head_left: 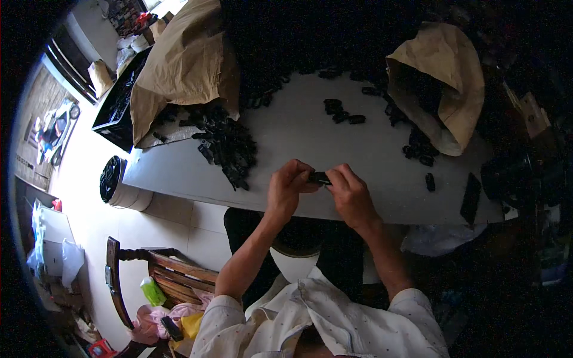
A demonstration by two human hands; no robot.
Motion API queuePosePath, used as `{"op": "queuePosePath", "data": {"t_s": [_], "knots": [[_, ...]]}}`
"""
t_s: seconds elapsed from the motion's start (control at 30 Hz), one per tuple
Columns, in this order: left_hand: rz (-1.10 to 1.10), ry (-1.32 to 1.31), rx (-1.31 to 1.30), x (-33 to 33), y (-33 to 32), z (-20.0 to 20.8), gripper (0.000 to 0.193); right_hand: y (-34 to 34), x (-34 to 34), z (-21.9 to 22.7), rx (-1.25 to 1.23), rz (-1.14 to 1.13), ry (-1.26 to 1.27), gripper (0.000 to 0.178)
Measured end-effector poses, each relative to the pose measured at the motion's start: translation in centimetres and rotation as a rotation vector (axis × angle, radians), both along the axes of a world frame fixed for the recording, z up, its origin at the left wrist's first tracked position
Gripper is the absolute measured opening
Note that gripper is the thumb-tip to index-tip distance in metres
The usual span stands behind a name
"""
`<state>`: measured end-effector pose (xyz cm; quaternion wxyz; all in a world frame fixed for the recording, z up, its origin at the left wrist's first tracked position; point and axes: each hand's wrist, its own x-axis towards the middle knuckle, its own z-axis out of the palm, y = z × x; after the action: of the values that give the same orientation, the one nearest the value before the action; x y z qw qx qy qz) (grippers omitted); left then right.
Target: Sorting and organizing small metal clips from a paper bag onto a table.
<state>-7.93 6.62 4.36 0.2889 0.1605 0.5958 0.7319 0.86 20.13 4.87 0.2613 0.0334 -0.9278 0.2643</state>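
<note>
Between my two hands, just above the near edge of the pale table (286, 137), is a small black plastic piece (320, 178). My left hand (290, 184) pinches its left end, and the fingers of my right hand (351, 192) close on its right end. Its exact kind is too small and dark to make out. A heap of small black parts (224, 143) spills from a brown paper sack (185, 77) on the left. Several similar black pieces (343, 112) lie farther back, and one black piece (430, 182) sits to the right of my hands.
Another brown paper sack (444, 89) lies open at the right. A black crate (122, 104) and a white bucket (128, 188) of black parts stand left of the table. At lower left is a wooden chair (179, 277) with cloths. A dark flat bar (471, 198) rests near the right edge.
</note>
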Motion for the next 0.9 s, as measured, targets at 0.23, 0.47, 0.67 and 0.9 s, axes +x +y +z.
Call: {"op": "queuePosePath", "data": {"t_s": [0.23, 0.47, 0.67, 0.9], "knots": [[-0.030, 0.014, 0.010, 0.0, -0.3, -0.6, 0.013, 0.9, 0.0, -0.2, 0.007, 0.030, -0.075, 0.031], [-0.019, 0.355, -0.192, 1.2, 0.0, -1.0, 0.010, 0.2, 0.5, -0.6, -0.053, 0.092, -0.052, 0.028], [0.058, 0.120, 0.068, 2.5, -1.1, -1.4, 0.014, -1.0, 0.3, -1.5, -0.392, 0.124, -0.095, 0.029], [0.009, 0.012, 0.154, 4.4, -2.6, -1.6, 0.014, -1.7, 1.7, -3.6, -0.980, 0.171, -0.406, 0.037]]}}
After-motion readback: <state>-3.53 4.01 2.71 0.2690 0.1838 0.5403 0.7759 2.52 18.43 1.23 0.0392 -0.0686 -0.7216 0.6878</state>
